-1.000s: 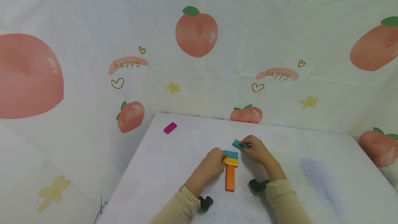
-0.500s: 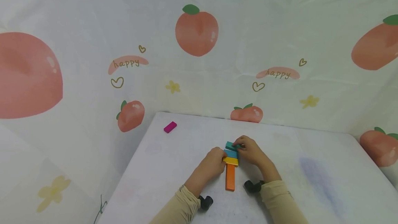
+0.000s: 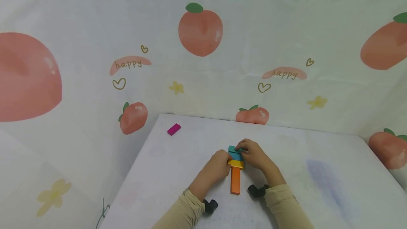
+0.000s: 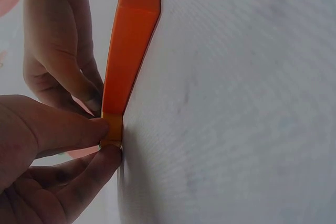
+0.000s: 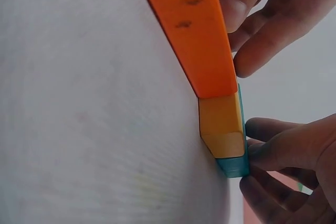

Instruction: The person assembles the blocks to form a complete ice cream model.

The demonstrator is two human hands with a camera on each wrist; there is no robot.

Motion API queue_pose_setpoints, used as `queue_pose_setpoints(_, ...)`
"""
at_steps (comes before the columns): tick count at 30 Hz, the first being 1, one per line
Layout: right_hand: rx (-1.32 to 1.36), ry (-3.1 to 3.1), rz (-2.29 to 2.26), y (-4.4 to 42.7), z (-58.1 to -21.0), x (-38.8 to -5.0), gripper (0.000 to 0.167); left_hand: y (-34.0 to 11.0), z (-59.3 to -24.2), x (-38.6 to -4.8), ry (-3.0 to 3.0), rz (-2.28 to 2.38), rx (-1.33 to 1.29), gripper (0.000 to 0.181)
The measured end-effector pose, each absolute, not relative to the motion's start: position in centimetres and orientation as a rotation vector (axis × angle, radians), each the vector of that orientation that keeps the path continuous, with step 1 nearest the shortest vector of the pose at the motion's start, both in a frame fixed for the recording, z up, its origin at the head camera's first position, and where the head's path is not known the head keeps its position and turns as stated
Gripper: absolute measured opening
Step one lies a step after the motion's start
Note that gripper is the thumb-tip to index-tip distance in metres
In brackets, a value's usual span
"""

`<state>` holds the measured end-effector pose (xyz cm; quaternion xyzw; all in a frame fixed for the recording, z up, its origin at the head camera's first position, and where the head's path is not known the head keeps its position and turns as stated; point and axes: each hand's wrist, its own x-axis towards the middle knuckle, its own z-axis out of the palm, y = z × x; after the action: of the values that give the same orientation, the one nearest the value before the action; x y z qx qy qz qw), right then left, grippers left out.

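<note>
My left hand [image 3: 217,163] pinches the left end of a yellow block [image 3: 236,165], with a fingertip at a blue block [image 3: 236,156] behind it. In the left wrist view its thumb and finger meet at the yellow block's end. My right hand [image 3: 255,154] grips a teal block [image 3: 232,149] by its right end, against the blue block's far side. An orange block [image 3: 235,181] lies lengthwise toward me, its far end meeting the yellow block in a T shape. The fingers cover both ends of the crosswise blocks.
A magenta block [image 3: 173,129] lies apart at the table's far left. Black wrist-worn pieces [image 3: 210,206] hang close to the tabletop beside each forearm. A white cloth with printed peaches [image 3: 201,33] rises behind the white table [image 3: 302,193].
My right hand has moved left and slightly toward me, bringing the teal block from the back right into line behind the blue block. My left hand has stayed in place.
</note>
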<state>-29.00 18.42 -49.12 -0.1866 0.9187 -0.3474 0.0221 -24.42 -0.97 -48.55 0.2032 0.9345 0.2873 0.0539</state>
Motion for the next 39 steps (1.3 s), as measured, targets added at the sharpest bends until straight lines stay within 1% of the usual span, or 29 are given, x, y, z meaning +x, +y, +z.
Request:
queue_pose_setpoints(18, -0.6, 2.878, -1.027, 18.2, -48.8, -28.6, 0.02, -1.0, -48.7, -24.3, 2.837, 0.886, 0.602, 0.023)
queue_pose_setpoints(26, -0.616, 2.812, -1.004, 19.3, -47.9, -28.3, 0.017, -1.0, -48.6, -24.3, 2.818, 0.888, 0.584, 0.024)
queue_pose_setpoints(36, -0.557, 2.685, -1.012, 20.6, -47.2, -27.7, 0.039, -1.0, -48.7, -24.4, 2.793, 0.906, 0.57, 0.025)
queue_pose_setpoints(39, -0.536, 2.681, -0.986, 20.7, -47.2, -27.6, 0.042, -1.0, -48.7, -24.4, 2.787, 0.911, 0.566, 0.026)
